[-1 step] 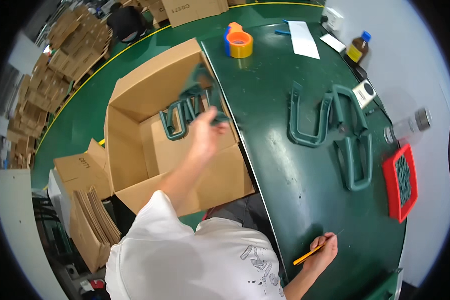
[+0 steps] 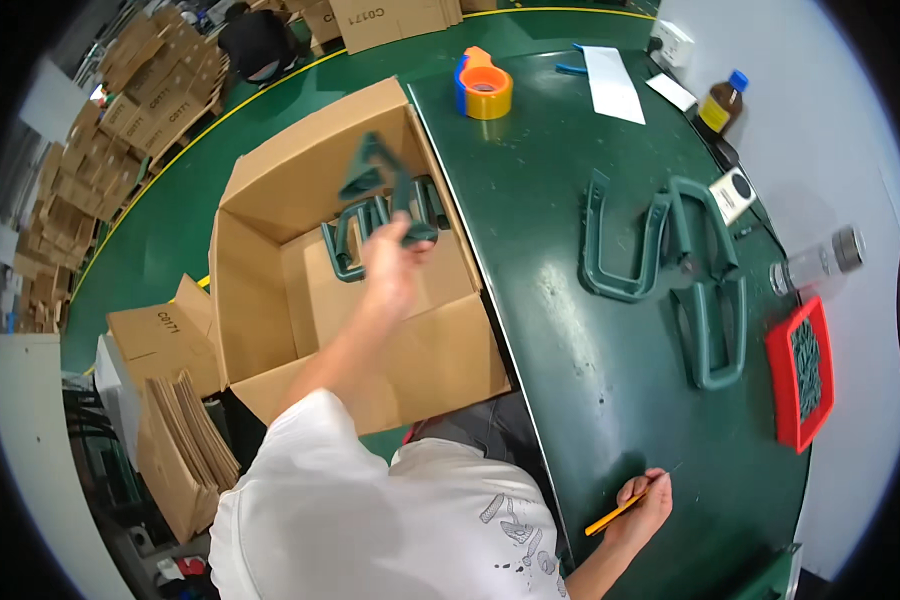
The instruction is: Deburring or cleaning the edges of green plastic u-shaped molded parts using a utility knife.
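Remotely I'm viewing open brown cardboard box (image 2: 250, 290) at left, dark-green U-shaped plastic-looking frames (image 2: 335, 250) sitting inside. Left hand (image 2: 390, 272) gripping near end of blurred dark-green angular frame (image 2: 362, 184) over box; I'd be steadying wrist, keeping frame clear of those below. Loose green U-shaped frames (image 2: 620, 288) lying on dark-green tabletop (image 2: 630, 420). Right hand (image 2: 650, 505) closing around slim yellow-orange pen-like tool (image 2: 610, 518); I'd be keeping it well aside.

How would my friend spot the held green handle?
Find the big open cardboard box beside the green table. There, the left hand holds a green handle. Similar handles lie in the box and on the table; only this one is held.
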Available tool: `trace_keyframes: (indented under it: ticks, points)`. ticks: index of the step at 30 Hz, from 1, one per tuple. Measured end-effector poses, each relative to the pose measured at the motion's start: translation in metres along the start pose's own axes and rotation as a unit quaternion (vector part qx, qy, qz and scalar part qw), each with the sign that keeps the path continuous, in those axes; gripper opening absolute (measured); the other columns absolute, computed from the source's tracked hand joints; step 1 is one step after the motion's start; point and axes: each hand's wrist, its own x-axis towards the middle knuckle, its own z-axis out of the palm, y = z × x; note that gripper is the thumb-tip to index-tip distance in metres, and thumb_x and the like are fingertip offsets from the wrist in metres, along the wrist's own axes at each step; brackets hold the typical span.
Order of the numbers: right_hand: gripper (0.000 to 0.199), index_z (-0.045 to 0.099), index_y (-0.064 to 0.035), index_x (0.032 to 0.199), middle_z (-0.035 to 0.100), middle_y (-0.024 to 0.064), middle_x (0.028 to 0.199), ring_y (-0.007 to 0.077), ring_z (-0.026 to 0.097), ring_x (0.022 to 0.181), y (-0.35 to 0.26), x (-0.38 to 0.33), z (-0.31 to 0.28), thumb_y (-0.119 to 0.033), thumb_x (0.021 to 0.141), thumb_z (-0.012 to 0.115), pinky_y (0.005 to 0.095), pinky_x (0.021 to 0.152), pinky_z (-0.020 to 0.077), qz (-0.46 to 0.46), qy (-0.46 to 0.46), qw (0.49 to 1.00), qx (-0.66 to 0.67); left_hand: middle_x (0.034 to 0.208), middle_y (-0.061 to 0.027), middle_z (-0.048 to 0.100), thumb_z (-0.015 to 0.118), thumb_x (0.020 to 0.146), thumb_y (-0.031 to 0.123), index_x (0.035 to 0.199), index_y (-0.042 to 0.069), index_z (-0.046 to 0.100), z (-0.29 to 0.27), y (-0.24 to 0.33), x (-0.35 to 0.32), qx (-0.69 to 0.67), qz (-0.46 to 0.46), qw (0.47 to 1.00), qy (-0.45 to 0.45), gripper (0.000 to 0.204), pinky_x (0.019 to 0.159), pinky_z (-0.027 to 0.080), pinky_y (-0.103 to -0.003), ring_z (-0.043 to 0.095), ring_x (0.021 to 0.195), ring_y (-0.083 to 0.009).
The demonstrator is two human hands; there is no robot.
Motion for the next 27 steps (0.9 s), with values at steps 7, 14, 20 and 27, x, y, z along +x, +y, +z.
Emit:
trace_keyframes:
  ticks: [7, 14, 20, 27]
  points:
    - [0.026, 0.053, -0.0018, 0.086, 0.043, 0.001, 0.058, 0.0088, 0.041, 0.045, 0.0, 0.008, 0.008, -0.025, 0.097, 0.049, 0.0203, 0.039, 0.0309, 0.01, 0.027, 0.997, -0.068, 0.094, -0.0169, 0.068, 0.069, 0.074, 0.026, 0.094, 0.001, 0.068, -0.206, 0.042, 0.13, 0.568, 0.061, 0.749, 0.336, 0.032, 0.072, 0.054, -0.037, 0.067, 0.078, -0.0285]
    - [0.026, 0.055, -0.0012, 0.087, 0.042, 0.0002, 0.057, 0.0076, 0.04, 0.044, 0.002, 0.007, 0.015, -0.025, 0.097, 0.049, 0.0191, 0.038, 0.0306, 0.003, 0.06, 0.992, -0.112, 0.113, -0.0149, 0.063, 0.063, 0.08, 0.023, 0.11, 0.005, 0.061, -0.257, 0.04, 0.121, 0.733, -0.118, 0.585, 0.326, 0.035, 0.086, 0.051, -0.037, 0.061, 0.106, -0.0282]
    - [0.025, 0.055, -0.0008, 0.088, 0.042, 0.0, 0.057, 0.008, 0.04, 0.044, 0.003, 0.004, 0.024, -0.024, 0.096, 0.05, 0.0198, 0.039, 0.0312, 0.0, 0.076, 0.985, -0.156, 0.106, -0.02, 0.065, 0.064, 0.075, 0.023, 0.1, 0.0, 0.066, -0.292, 0.019, 0.171, 0.628, -0.094, 0.674, 0.377, 0.034, 0.084, 0.051, -0.037, 0.064, 0.099, -0.0314]
    - [0.017, 0.061, 0.0037, 0.09, 0.051, 0.0028, 0.064, 0.0102, 0.049, 0.049, -0.025, 0.012, 0.073, -0.012, 0.092, 0.053, 0.0225, 0.043, 0.0352, 0.022, 0.042, 0.944, -0.328, 0.097, -0.0209, 0.067, 0.064, 0.068, 0.035, 0.089, -0.003, 0.068, -0.319, 0.006, 0.21, 0.709, -0.031, 0.615, 0.344, 0.044, 0.083, 0.05, -0.04, 0.064, 0.096, -0.0345]
